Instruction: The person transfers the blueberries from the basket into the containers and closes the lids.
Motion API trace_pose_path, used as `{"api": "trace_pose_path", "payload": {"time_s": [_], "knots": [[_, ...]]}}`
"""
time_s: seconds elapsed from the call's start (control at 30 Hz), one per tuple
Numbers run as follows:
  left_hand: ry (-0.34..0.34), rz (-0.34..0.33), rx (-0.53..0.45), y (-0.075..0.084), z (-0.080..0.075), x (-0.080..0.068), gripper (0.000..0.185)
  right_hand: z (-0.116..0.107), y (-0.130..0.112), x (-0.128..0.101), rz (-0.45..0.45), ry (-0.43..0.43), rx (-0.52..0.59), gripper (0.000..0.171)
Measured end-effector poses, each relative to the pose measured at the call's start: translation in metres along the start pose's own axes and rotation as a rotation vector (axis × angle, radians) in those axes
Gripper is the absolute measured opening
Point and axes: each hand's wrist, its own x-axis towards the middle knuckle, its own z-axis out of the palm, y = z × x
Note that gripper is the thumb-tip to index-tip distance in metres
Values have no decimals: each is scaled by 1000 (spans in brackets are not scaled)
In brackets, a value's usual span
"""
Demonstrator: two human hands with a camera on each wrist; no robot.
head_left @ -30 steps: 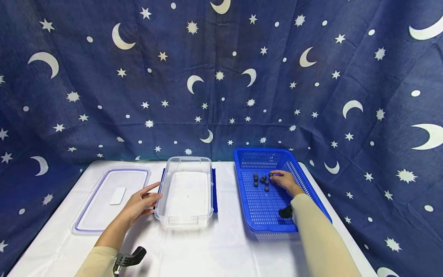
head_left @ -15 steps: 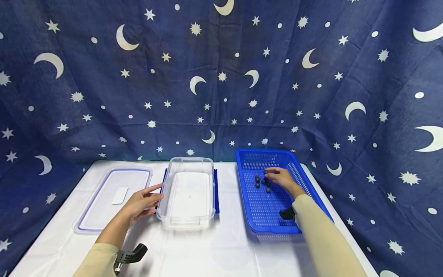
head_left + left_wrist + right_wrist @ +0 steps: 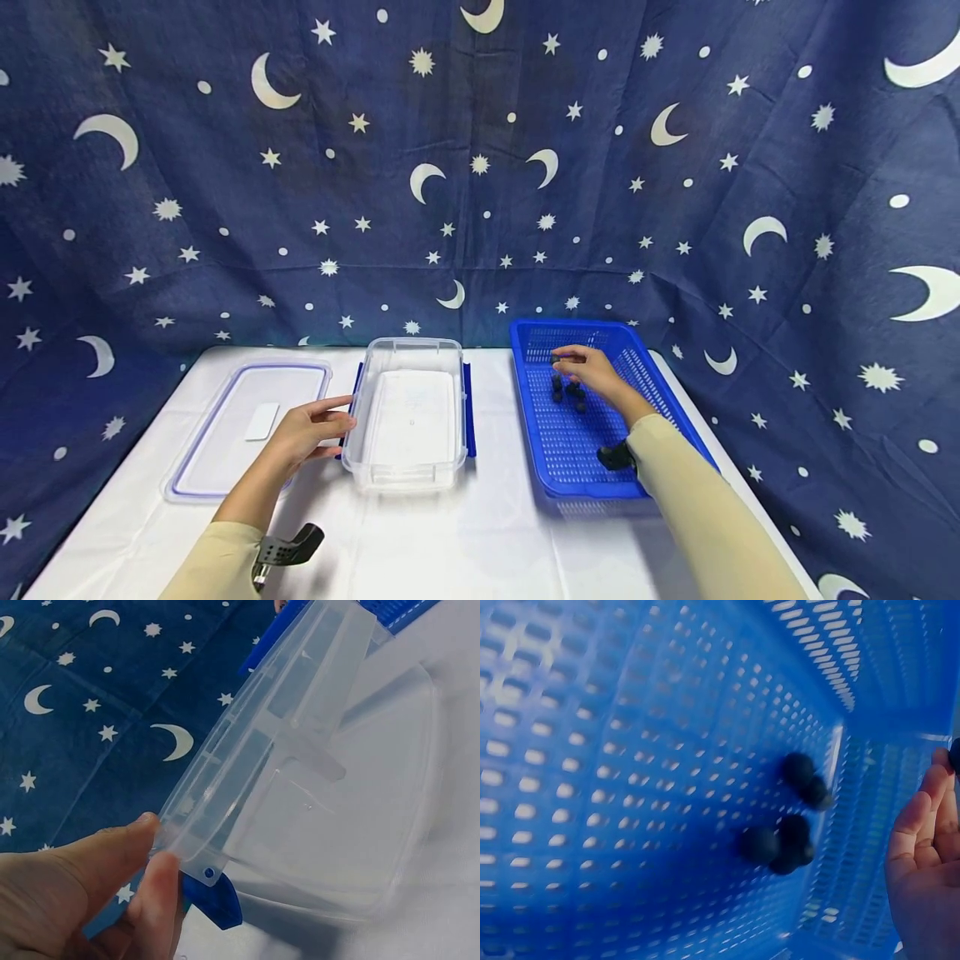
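My left hand (image 3: 307,433) holds the left side of a clear plastic food container (image 3: 411,477), its thumb and a finger at the rim in the left wrist view. Blue latch flaps (image 3: 469,410) hang open along the container's sides. Over the far part of a blue plastic basket (image 3: 542,467), my right hand (image 3: 592,373) pinches a small dark ball (image 3: 556,359) between its fingertips. That ball (image 3: 956,755) shows at the edge of the right wrist view. Several more dark balls (image 3: 760,846) lie on the basket's perforated floor below the hand.
The container's lid (image 3: 197,450), with a purple-blue seal, lies on the white table (image 3: 480,550) at the left. A small white rectangular piece (image 3: 262,422) rests on it. A dark blue curtain (image 3: 480,208) with moons and stars hangs behind the table.
My right hand has risen from the balls and moved left and away toward the basket's far side, carrying one ball. The left hand stays at the container's side.
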Motion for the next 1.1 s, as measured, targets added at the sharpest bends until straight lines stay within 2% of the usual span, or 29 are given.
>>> {"api": "trace_pose_path", "payload": {"time_s": [0.27, 0.57, 0.9, 1.1], "knots": [[5, 19, 21, -2, 3, -2, 62, 15, -20, 3, -51, -41, -4, 40], [3, 4, 12, -2, 4, -3, 63, 31, -36, 9, -88, -81, 21, 38], [-3, -1, -2, -2, 4, -3, 65, 53, -64, 15, -96, -94, -24, 39], [-8, 1, -9, -6, 4, -4, 64, 70, -79, 20, -105, -137, 14, 36]]}}
